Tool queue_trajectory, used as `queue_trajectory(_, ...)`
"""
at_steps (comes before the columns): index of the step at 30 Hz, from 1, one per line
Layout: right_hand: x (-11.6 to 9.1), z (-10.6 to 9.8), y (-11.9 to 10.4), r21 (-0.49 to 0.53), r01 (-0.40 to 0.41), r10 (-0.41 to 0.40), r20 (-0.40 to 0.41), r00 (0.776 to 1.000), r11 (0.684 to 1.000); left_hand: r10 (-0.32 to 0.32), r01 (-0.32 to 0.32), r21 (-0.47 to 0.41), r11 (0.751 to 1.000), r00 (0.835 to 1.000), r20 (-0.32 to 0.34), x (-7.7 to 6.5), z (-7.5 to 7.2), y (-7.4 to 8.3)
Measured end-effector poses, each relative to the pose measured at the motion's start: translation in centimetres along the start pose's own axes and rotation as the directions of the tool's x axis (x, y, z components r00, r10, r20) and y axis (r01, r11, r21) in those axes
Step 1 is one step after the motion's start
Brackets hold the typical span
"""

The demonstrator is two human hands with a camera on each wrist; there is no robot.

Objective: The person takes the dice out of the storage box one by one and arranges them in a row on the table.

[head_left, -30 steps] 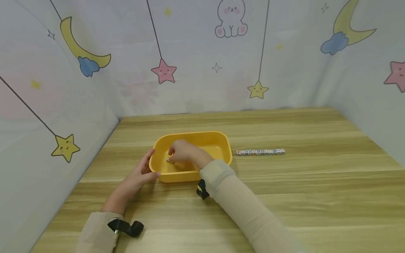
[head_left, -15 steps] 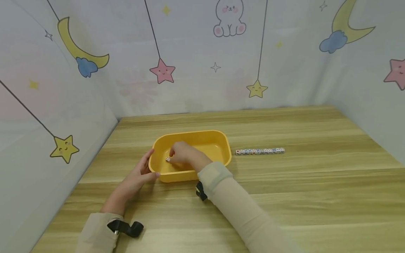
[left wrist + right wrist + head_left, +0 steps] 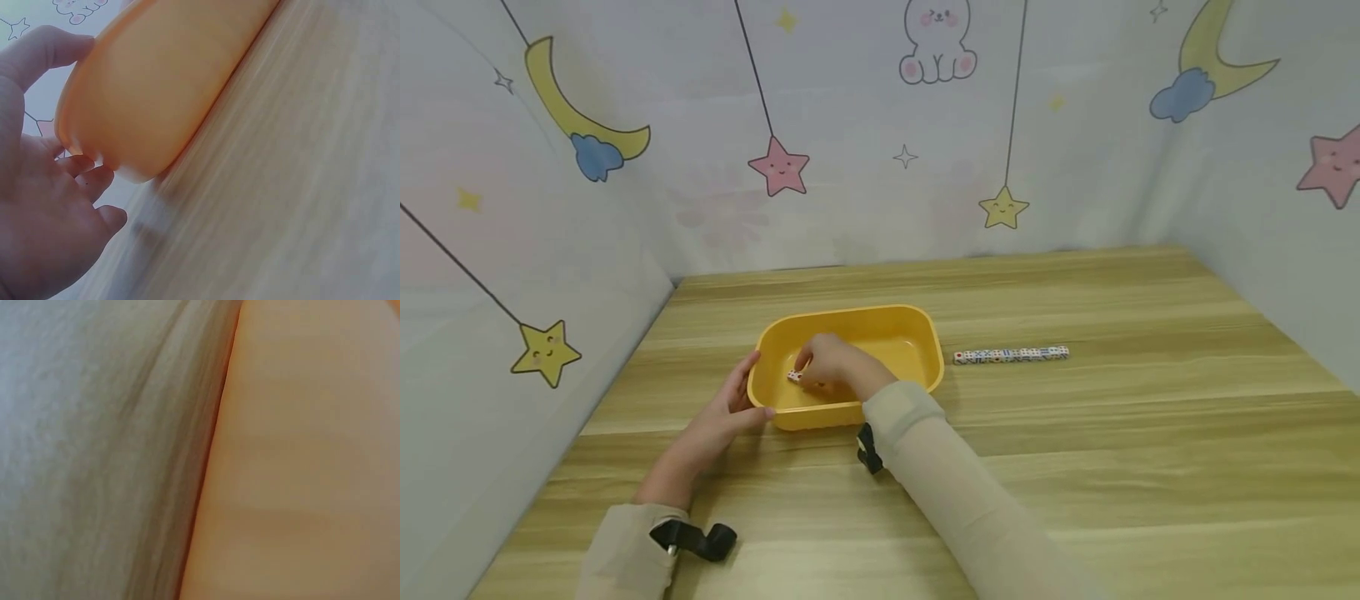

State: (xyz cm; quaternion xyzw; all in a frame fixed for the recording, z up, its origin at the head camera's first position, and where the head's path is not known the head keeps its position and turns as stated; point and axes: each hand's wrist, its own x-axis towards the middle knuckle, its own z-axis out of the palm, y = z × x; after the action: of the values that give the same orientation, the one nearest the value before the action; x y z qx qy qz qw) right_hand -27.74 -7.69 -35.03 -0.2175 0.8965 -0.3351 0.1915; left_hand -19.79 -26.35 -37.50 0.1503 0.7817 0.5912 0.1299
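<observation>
A yellow plastic bin [image 3: 917,358] stands on the wooden table. My left hand [image 3: 718,421] grips its left end, the thumb on the near rim and the other fingers against the end wall; the left wrist view shows this hand [image 3: 56,206] from the palm side. Inside the bin, my right hand [image 3: 835,364] reaches down with curled fingers and pinches at small white dice [image 3: 794,376] near the left end. Its fingertips and part of the dice are hidden. Only the bin's outer wall [image 3: 306,450] and the table fill the right wrist view, without the hand.
A straight row of several white dice [image 3: 1011,355] with coloured dots lies on the table [image 3: 1120,450], just right of the bin. Behind and at both sides hangs a pale cloth [image 3: 850,217] printed with stars and moons.
The dice at my right fingertips show slightly more at the left of the fingers. The left hand keeps its place on the bin. The whole head view has shifted a little.
</observation>
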Motion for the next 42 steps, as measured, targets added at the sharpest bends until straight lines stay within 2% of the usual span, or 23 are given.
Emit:
queue_trajectory(6,0.2,0.0,0.1,0.021,-0.011,0.010,0.003,1.000,1.000,0.000,0.000,0.005,1.000,1.000,-0.006,0.0,-0.1,0.0)
queue_trajectory(20,0.6,-0.2,-0.4,-0.051,-0.047,0.049,0.025,0.999,0.998,0.001,0.000,0.007,1.000,1.000,-0.012,0.1,-0.3,0.3)
queue_trajectory(25,0.4,-0.2,-0.2,-0.077,-0.002,0.004,0.023,1.000,0.997,0.005,-0.005,0.005,1.000,1.000,-0.012,0.1,-0.2,0.3)
queue_trajectory(29,-0.2,-0.5,0.1,-0.054,0.063,-0.062,0.009,0.998,0.997,-0.009,0.010,0.019,1.000,1.000,-0.013,0.1,0.0,0.2)
queue_trajectory(35,-1.1,-1.9,1.2,-0.050,0.190,-0.193,-0.043,0.980,0.980,-0.019,0.020,0.018,1.000,1.000,-0.020,0.1,0.2,0.1)
queue_trajectory(42,-2.6,-3.6,2.6,-0.064,0.238,-0.243,-0.083,0.967,0.969,-0.032,0.033,0.028,0.999,0.999,-0.031,0.1,0.2,0.1)
